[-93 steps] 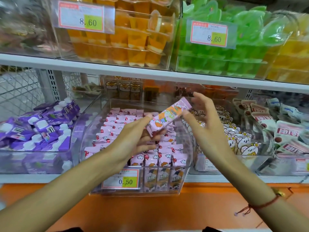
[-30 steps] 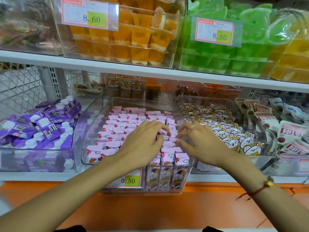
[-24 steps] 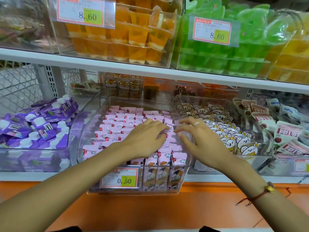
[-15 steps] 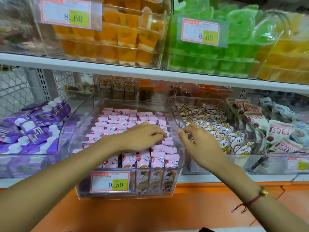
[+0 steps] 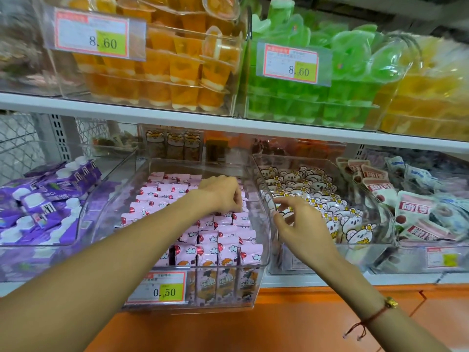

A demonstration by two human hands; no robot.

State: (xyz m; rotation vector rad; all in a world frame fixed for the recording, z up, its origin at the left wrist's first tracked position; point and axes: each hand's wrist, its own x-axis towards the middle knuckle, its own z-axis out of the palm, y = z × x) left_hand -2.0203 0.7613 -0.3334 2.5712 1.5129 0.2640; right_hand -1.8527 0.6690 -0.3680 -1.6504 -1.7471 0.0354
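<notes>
- My left hand [image 5: 223,193]: inside the clear bin [image 5: 193,165], knuckles up, fingers curled down onto the pink packets [image 5: 218,240]; whether I pinch one, I cannot tell.
- My right hand [image 5: 302,224]: at the bin's right wall, fingers loosely bent and spread, holding nothing.
- The pink packets: stood in rows, filling the bin on the lower shelf.
- One price tag [image 5: 160,288]: on the bin's front, reads 0.50.
- The bear packets [image 5: 337,214]: next bin to my right.
- The purple pouches [image 5: 48,199]: bin to my left.
</notes>
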